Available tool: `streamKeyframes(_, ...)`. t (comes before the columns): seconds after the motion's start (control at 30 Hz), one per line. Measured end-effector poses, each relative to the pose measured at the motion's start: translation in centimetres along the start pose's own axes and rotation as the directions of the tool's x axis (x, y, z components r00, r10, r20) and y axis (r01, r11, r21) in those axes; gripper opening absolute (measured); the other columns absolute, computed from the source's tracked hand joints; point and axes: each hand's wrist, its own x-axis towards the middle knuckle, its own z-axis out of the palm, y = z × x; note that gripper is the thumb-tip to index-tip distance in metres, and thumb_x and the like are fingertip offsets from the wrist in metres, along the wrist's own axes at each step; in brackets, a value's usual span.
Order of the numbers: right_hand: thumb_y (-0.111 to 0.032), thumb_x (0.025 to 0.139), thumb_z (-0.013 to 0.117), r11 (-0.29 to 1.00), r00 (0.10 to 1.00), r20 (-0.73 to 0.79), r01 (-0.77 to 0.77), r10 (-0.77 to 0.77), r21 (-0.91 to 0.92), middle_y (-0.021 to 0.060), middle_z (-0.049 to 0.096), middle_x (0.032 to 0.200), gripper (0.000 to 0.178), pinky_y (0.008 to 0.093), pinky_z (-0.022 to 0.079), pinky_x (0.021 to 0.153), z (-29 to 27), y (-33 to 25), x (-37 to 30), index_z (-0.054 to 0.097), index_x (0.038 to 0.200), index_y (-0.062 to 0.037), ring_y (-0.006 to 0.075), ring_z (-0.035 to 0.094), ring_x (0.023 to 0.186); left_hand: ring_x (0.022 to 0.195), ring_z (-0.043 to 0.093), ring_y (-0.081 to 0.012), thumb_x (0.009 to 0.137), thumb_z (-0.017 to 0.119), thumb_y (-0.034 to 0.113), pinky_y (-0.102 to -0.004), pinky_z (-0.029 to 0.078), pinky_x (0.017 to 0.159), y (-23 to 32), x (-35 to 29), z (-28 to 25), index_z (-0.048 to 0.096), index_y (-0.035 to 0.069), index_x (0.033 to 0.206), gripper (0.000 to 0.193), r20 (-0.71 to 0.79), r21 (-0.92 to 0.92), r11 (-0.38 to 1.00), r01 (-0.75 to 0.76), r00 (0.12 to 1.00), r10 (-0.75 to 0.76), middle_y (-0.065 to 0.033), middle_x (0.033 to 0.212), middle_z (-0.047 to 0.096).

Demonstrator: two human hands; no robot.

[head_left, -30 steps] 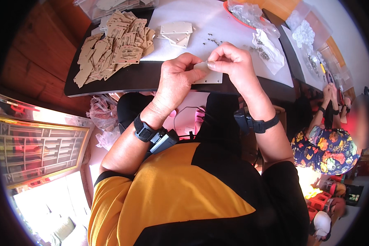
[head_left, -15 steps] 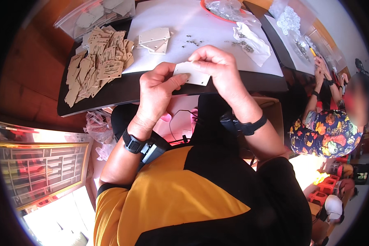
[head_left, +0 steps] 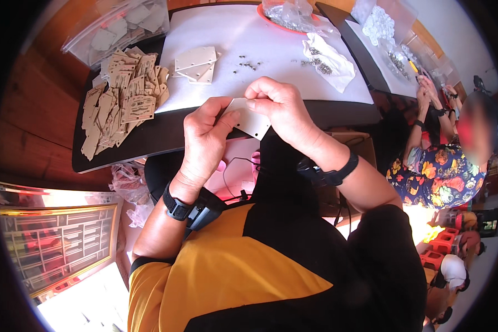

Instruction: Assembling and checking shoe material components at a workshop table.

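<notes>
A thin white plate [head_left: 250, 123] with small holes along its edge is held between both hands above the table's near edge. My left hand [head_left: 205, 135] grips its left side with thumb on top. My right hand [head_left: 279, 108] pinches its upper edge with fingertips curled over it. A few small dark screws [head_left: 246, 65] lie on the white sheet [head_left: 271, 44] just beyond the hands. A small stack of similar white plates [head_left: 195, 60] rests further back on that sheet.
A heap of tan cardboard-like tags [head_left: 120, 99] covers the dark table [head_left: 166, 130] at left. A clear bag of plates [head_left: 116, 27], a red bowl with a plastic bag [head_left: 293, 16] and a white cloth with screws [head_left: 327, 60] lie behind. Another person in a flowered top [head_left: 434, 171] sits at right.
Both hands have drawn the white plate lower and toward my body, and it now tilts so more of its face with the holes shows.
</notes>
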Motion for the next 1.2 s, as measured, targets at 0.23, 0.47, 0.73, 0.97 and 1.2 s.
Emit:
streamKeyframes(0.23,-0.006,0.081,0.070,0.812,0.992,-0.082,0.030,-0.096,-0.583,0.0036,0.068,0.081,0.006,0.0292,0.049,0.072,-9.1,2.5,6.9,0.068,0.087,-0.0046,0.0142,0.064,0.077,0.066,0.053,-0.0036,0.090,0.065,0.004,-0.0173,0.040,0.049,0.8,0.3,-0.4,0.065,-0.001,0.109,0.020,0.035,-0.190,0.956,0.223,0.975,-0.221,-0.0010,0.086,0.065)
streamKeyframes(0.47,-0.011,0.073,0.072,0.606,0.994,0.030,-0.038,0.101,-0.794,0.0082,0.066,0.081,0.009,0.0346,0.048,0.072,-11.9,4.7,9.6,0.068,0.079,-0.0055,0.0222,0.064,0.079,0.068,0.051,-0.0044,0.090,0.066,0.004,-0.0177,0.041,0.055,0.5,0.5,-0.3,0.065,-0.002,0.109,0.020,0.063,-0.197,0.960,0.201,0.979,-0.193,0.0002,0.087,0.065)
streamKeyframes(0.73,-0.016,0.077,0.069,0.670,0.998,0.048,0.015,0.030,-0.742,0.0076,0.070,0.082,0.007,0.0387,0.050,0.074,-11.6,5.0,9.5,0.072,0.082,-0.0116,0.0270,0.067,0.083,0.066,0.050,-0.0039,0.089,0.067,0.004,-0.0177,0.041,0.056,1.0,0.6,-0.4,0.066,-0.001,0.110,0.022,0.046,-0.188,0.951,0.246,0.969,-0.242,0.0016,0.083,0.064)
streamKeyframes(0.97,-0.010,0.075,0.071,0.726,0.997,0.072,0.038,0.016,-0.687,0.0063,0.067,0.083,0.007,0.0344,0.050,0.073,-11.4,5.6,9.3,0.070,0.081,-0.0069,0.0209,0.065,0.080,0.064,0.050,-0.0030,0.089,0.067,0.006,-0.0172,0.040,0.053,1.2,0.8,-0.4,0.067,0.000,0.111,0.022,0.046,-0.171,0.947,0.271,0.963,-0.267,0.0026,0.080,0.063)
streamKeyframes(1.2,-0.016,0.074,0.072,0.666,0.996,0.088,0.075,-0.013,-0.743,0.0057,0.070,0.084,0.008,0.0383,0.050,0.075,-11.1,4.6,8.8,0.072,0.080,-0.0108,0.0253,0.067,0.083,0.065,0.050,-0.0028,0.090,0.067,0.006,-0.0175,0.041,0.055,1.2,0.7,-0.3,0.067,-0.001,0.109,0.021,0.034,-0.154,0.956,0.250,0.968,-0.247,0.0021,0.082,0.064)
